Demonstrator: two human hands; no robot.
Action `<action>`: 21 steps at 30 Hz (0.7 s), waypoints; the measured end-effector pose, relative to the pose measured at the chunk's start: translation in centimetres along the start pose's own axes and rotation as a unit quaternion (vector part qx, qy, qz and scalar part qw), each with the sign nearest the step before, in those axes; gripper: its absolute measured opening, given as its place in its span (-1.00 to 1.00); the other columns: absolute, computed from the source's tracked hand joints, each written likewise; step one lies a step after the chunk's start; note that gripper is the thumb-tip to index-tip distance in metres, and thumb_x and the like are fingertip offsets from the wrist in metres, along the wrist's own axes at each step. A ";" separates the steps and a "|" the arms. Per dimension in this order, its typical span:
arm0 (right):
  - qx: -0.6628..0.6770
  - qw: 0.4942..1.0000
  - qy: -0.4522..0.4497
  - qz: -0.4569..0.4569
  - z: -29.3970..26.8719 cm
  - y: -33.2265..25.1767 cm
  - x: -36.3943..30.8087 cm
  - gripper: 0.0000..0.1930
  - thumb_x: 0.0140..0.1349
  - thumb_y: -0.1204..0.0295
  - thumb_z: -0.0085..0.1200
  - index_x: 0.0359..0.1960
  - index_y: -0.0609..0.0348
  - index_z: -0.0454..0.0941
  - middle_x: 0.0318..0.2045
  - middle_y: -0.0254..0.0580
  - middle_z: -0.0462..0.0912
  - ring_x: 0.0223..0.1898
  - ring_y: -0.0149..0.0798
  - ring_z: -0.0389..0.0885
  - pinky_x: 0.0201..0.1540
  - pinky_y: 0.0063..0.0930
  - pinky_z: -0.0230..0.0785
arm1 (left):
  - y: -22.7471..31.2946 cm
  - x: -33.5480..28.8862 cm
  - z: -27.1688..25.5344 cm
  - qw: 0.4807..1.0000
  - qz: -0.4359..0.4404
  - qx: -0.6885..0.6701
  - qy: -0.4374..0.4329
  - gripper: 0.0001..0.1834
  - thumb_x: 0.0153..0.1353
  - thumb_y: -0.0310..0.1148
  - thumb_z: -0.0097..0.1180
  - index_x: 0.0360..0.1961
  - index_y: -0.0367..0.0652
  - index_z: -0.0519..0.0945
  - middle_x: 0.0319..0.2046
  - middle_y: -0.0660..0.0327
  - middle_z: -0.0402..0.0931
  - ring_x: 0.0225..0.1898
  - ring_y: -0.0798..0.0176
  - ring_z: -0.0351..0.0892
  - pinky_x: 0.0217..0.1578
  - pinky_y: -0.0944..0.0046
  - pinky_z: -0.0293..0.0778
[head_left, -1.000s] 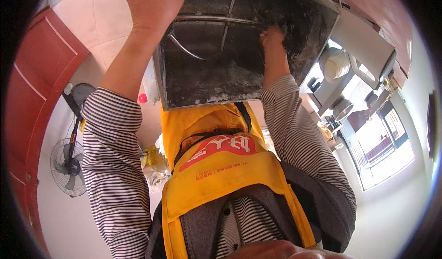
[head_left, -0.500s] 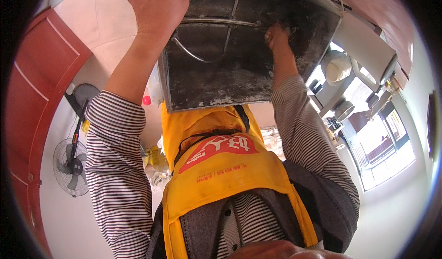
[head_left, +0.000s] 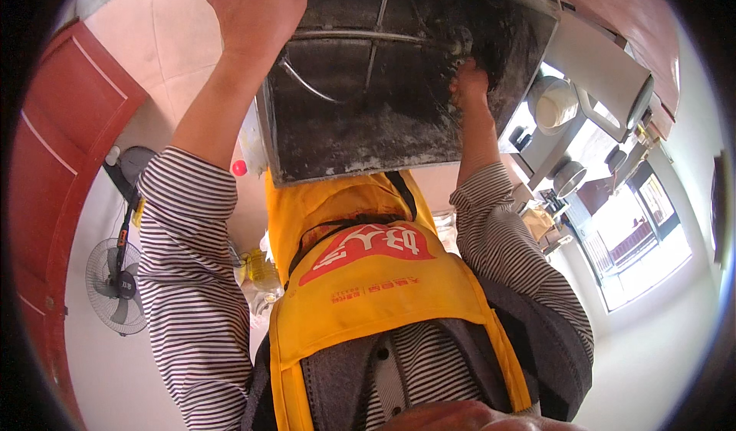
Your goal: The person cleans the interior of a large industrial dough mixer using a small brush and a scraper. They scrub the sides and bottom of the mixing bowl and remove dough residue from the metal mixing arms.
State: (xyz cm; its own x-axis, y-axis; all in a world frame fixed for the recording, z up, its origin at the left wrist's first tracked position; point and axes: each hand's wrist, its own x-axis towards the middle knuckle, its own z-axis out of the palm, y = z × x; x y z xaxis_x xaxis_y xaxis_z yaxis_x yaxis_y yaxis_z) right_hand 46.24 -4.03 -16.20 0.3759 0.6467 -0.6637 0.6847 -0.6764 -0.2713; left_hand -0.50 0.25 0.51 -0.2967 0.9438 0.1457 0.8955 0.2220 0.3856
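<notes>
While the right hand's fingers (head_left: 461,87) are resting bent, a dark panel (head_left: 360,132) is lying behind them. I cannot tell their grip.

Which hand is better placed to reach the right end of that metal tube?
Probably the right hand: it is at the dark panel, close to the tube's right end. The left hand is near the panel's left side, farther away.
</notes>
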 end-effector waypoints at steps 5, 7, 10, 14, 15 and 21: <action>0.074 0.989 -0.068 0.106 -1.4 -4.7 0.3 -0.71 0.47 0.25 -0.18 -0.36 0.19 0.38 -0.65 -0.22 0.33 -0.69 -0.26 0.29 -0.65 -0.33 0.18 | -0.4 -0.5 0.4 1.000 -0.014 0.000 0.003 -0.16 0.00 -0.45 0.23 0.31 -0.45 0.15 0.03 -0.24 0.39 0.12 -0.31 0.32 0.14 -0.18 0.30; 0.122 0.977 -0.083 0.153 -1.4 -6.0 0.2 -0.70 0.47 0.25 -0.19 -0.36 0.19 0.37 -0.67 -0.22 0.32 -0.70 -0.26 0.29 -0.65 -0.32 0.20 | -0.5 -0.6 0.5 1.000 -0.024 -0.003 -0.004 -0.17 0.01 -0.44 0.23 0.31 -0.45 0.15 0.03 -0.24 0.39 0.12 -0.32 0.31 0.15 -0.18 0.29; 0.063 0.990 -0.010 0.129 -0.1 -8.5 -3.5 -0.69 0.48 0.23 -0.20 -0.37 0.18 0.36 -0.70 -0.21 0.32 -0.72 -0.25 0.27 -0.65 -0.31 0.23 | -0.9 -0.7 0.1 1.000 -0.018 0.019 0.005 -0.17 0.03 -0.43 0.21 0.32 -0.44 0.15 0.03 -0.23 0.39 0.12 -0.32 0.31 0.15 -0.21 0.29; 0.278 0.934 -0.082 0.210 -1.6 -2.5 3.7 -0.69 0.49 0.21 -0.21 -0.40 0.13 0.32 -0.70 -0.22 0.32 -0.72 -0.25 0.27 -0.65 -0.28 0.23 | 0.5 -0.2 0.5 1.000 -0.024 -0.006 -0.015 -0.18 0.03 -0.43 0.20 0.32 -0.44 0.14 0.03 -0.22 0.39 0.13 -0.32 0.31 0.13 -0.23 0.30; 0.313 0.917 -0.096 0.227 -1.9 -2.6 3.9 -0.69 0.49 0.21 -0.21 -0.40 0.12 0.31 -0.70 -0.22 0.32 -0.72 -0.26 0.27 -0.65 -0.28 0.23 | 0.5 -0.2 0.3 0.999 -0.031 -0.013 -0.024 -0.18 0.03 -0.43 0.20 0.32 -0.44 0.14 0.03 -0.22 0.39 0.13 -0.32 0.31 0.13 -0.23 0.30; 0.179 0.968 -0.073 0.160 -1.4 -5.9 -6.8 -0.62 0.50 0.18 -0.22 -0.45 0.16 0.31 -0.67 -0.22 0.34 -0.70 -0.29 0.28 -0.65 -0.36 0.16 | -0.1 -0.5 0.0 1.000 -0.025 0.011 0.002 -0.17 0.03 -0.44 0.20 0.32 -0.43 0.13 0.01 -0.22 0.39 0.10 -0.31 0.33 0.11 -0.23 0.31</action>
State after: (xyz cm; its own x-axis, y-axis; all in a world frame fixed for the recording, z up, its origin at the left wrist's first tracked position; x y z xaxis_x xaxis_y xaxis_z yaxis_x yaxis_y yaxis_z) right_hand 40.55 -3.95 -9.12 0.4227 0.3441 -0.8384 0.2766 -0.9299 -0.2422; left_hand -0.47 -0.31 0.41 -0.3432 0.9303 0.1292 0.8860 0.2749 0.3734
